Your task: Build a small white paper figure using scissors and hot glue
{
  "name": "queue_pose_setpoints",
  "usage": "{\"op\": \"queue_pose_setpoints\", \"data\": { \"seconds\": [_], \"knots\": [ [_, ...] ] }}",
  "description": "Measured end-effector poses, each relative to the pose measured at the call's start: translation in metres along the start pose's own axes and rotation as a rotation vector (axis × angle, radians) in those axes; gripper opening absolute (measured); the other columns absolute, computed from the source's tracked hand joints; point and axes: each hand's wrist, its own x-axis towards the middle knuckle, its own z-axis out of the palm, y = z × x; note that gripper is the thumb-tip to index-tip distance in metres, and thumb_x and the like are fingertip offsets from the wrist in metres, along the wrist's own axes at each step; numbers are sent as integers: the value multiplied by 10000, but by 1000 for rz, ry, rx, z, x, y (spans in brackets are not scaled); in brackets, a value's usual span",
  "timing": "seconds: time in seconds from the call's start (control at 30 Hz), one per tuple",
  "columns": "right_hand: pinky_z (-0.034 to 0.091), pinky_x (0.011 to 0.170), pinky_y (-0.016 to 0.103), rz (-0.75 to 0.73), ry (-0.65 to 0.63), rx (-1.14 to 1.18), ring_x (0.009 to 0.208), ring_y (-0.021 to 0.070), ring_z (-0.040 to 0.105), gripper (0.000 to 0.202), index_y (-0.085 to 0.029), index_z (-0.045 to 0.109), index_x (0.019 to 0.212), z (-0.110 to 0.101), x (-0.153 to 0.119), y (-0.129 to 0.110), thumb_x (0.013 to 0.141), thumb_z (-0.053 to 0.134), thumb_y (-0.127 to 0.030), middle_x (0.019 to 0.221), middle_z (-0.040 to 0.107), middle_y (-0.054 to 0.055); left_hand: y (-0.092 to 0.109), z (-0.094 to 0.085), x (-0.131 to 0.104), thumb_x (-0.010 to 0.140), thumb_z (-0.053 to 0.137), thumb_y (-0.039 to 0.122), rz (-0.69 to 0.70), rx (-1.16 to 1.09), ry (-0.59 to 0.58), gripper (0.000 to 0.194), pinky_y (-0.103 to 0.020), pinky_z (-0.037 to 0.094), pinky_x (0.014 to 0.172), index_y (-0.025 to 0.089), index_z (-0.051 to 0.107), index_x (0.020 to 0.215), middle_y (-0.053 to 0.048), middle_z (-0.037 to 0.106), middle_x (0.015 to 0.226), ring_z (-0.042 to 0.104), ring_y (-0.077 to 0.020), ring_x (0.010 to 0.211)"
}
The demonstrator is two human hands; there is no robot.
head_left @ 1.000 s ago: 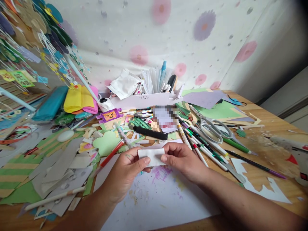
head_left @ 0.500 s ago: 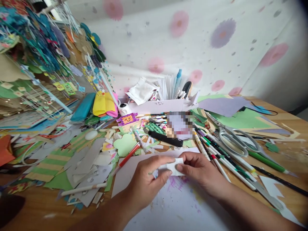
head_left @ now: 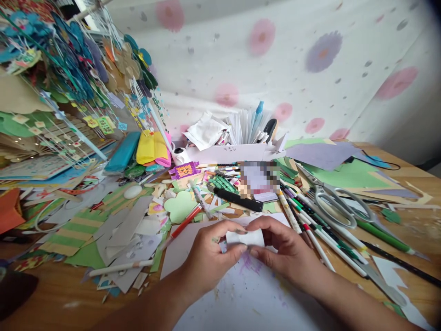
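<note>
White paper piece [head_left: 245, 237] held between the fingers of two hands

The left hand [head_left: 215, 252] grasps the piece at its left side, index finger along the top edge and thumb at the bottom. The right hand [head_left: 285, 246] grips the right side, index finger over the top edge and thumb near the lower one. The middle of the piece shows between the two thumbs and index fingers; the fingers behind it are partly hidden. Below the fingers lies a stained white sheet [head_left: 220, 308]. Beyond them is a black tool [head_left: 237, 199]; left of them, a red marker [head_left: 186, 221]; to their right, silver-handled scissors [head_left: 321, 195].
</note>
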Motion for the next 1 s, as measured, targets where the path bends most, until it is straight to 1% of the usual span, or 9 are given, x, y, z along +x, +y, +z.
{"op": "queue_pose_setpoints", "data": {
  "seconds": [0.07, 0.13, 0.23, 0.33, 0.5, 0.7, 0.87, 1.0],
  "knots": [
    [443, 633, 267, 9, 12, -19, 728, 159, 553, 162, -234, 630, 930, 0, 1, 0, 784, 701, -245, 833, 627, 21, 0, 1, 0, 694, 664, 130, -11, -14, 0, 188, -247, 501, 639, 199, 691, 867, -45, 725, 867, 655, -199, 789],
    [447, 628, 271, 25, 22, -5, 702, 157, 561, 151, -222, 616, 893, 1, 2, 0, 771, 702, -246, 803, 632, 18, 0, 2, 0, 694, 664, 131, -13, -29, 3, 186, -234, 488, 616, 198, 668, 868, -33, 713, 859, 643, -177, 744],
    [442, 643, 289, 36, 48, -23, 719, 171, 569, 152, -209, 616, 871, 2, 3, 0, 752, 704, -244, 802, 638, 28, -3, 3, 0, 694, 664, 118, -21, -75, -4, 206, -227, 484, 640, 203, 638, 880, -16, 697, 864, 636, -157, 739],
    [424, 644, 295, 29, 84, -46, 718, 173, 552, 163, -203, 638, 884, 3, 3, 0, 738, 706, -227, 798, 640, 32, -4, 3, 0, 707, 648, 111, -42, -144, -25, 212, -233, 486, 679, 208, 613, 892, -12, 687, 868, 639, -161, 781],
    [388, 595, 272, 27, 110, 3, 645, 140, 488, 179, -199, 648, 882, 3, 4, 1, 714, 709, -204, 765, 622, 16, -6, 1, 0, 729, 659, 128, -53, -208, -29, 233, -233, 479, 673, 212, 594, 936, -11, 671, 857, 630, -163, 788],
    [398, 619, 284, 50, 106, 84, 693, 159, 536, 192, -198, 634, 888, 3, 5, 1, 709, 705, -203, 769, 617, 19, -8, 0, 2, 745, 664, 152, -82, -255, -44, 221, -256, 487, 690, 208, 588, 946, -36, 688, 892, 637, -183, 815],
    [444, 713, 355, 54, 100, 108, 806, 223, 607, 197, -190, 635, 900, 1, 5, 2, 715, 702, -208, 861, 659, 66, -11, -2, 2, 747, 665, 143, -21, -172, -5, 184, -249, 475, 675, 215, 641, 914, -22, 672, 856, 624, -171, 776],
    [448, 698, 354, 36, 101, 77, 776, 219, 602, 179, -185, 651, 885, 0, 5, 2, 718, 709, -212, 817, 652, 61, -10, -4, 2, 742, 701, 148, 32, -190, -55, 249, -240, 480, 769, 253, 666, 966, -13, 680, 963, 626, -180, 908]
  ]
}}
